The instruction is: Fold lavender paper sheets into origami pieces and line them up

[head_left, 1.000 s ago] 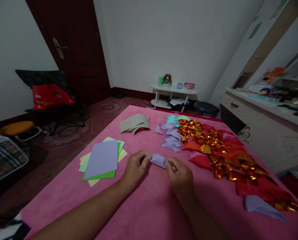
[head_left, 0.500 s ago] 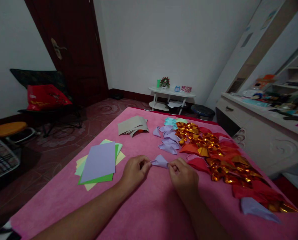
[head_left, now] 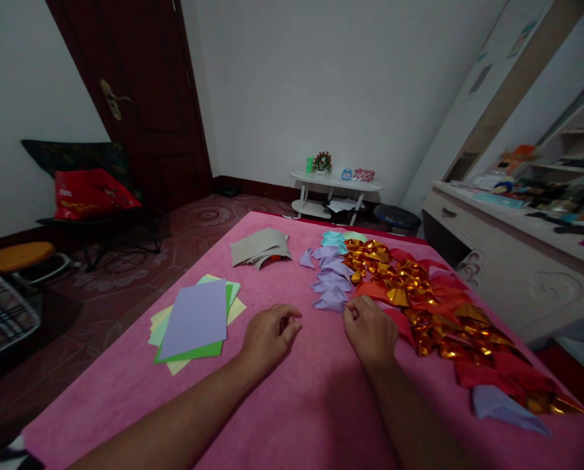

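My right hand has its fingertips pinched at the right end of a folded lavender paper ingot. That ingot rests at the near end of a column of other lavender folded papers. Over the pink cloth, my left hand is free, its thumb and fingers curved and apart. To its left lies a fanned stack of paper sheets, a lavender sheet on top and green and yellow ones beneath.
Gold foil and red folded papers spread along the table's right side. Grey sheets lie near the far left. A lone lavender folded piece sits at the near right. Beyond are a white side table and a dresser.
The lavender paper ingot, earlier held between both hands, has moved away and right to the column of lavender pieces. My left hand has let go; my right hand has travelled with it.
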`<state>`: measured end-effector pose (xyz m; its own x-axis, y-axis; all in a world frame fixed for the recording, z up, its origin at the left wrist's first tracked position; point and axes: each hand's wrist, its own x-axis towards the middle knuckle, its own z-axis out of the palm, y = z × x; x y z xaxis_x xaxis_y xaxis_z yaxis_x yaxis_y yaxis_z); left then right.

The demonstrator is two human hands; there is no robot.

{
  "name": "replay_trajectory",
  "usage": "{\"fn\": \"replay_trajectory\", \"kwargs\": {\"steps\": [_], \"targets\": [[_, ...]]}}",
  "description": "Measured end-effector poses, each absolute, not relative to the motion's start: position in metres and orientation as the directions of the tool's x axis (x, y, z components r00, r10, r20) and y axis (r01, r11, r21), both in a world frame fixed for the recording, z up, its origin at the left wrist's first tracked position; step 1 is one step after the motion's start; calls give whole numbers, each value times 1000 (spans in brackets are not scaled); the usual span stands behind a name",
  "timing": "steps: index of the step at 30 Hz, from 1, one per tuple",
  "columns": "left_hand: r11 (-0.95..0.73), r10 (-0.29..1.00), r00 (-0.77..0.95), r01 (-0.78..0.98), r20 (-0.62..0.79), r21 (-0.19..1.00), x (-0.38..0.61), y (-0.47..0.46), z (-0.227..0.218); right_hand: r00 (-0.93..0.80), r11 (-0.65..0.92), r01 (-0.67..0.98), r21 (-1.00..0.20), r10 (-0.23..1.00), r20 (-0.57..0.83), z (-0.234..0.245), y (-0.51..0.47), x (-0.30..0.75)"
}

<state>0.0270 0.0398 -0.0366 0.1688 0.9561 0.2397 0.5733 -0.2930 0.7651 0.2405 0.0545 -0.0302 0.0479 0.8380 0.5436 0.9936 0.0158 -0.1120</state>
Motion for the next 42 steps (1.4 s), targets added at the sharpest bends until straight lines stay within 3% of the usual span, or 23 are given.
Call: {"fn": "replay_trajectory", "kwargs": {"steps": [16,19,24,29,32,36,39,42], "targets": [[-316,947,160,610,279,726,35,48,-34,88,32,973,-226,862,500,-29,48,236],[-321,946,147,543,289,776,42,56,-34,59,162,930,-330,819,570,-31,47,237],[-315,948,108,190,300,930,48,61,-35,-31,508,759,-408,653,756,-29,43,234],[-283,955,98,20,280,959,49,52,-29,-18,636,624,-455,593,805,-26,40,228],[-274,955,120,-1,272,962,49,48,-25,69,619,475,-626,683,728,-27,40,225],[-297,950,113,59,289,953,49,48,-27,22,427,111,-897,902,432,-23,40,222],[-304,946,139,72,292,950,49,49,-34,-146,166,-85,-982,973,177,-22,38,221],[-297,944,169,53,285,953,49,49,-38,-298,-21,-186,-982,954,36,-25,35,219]]}}
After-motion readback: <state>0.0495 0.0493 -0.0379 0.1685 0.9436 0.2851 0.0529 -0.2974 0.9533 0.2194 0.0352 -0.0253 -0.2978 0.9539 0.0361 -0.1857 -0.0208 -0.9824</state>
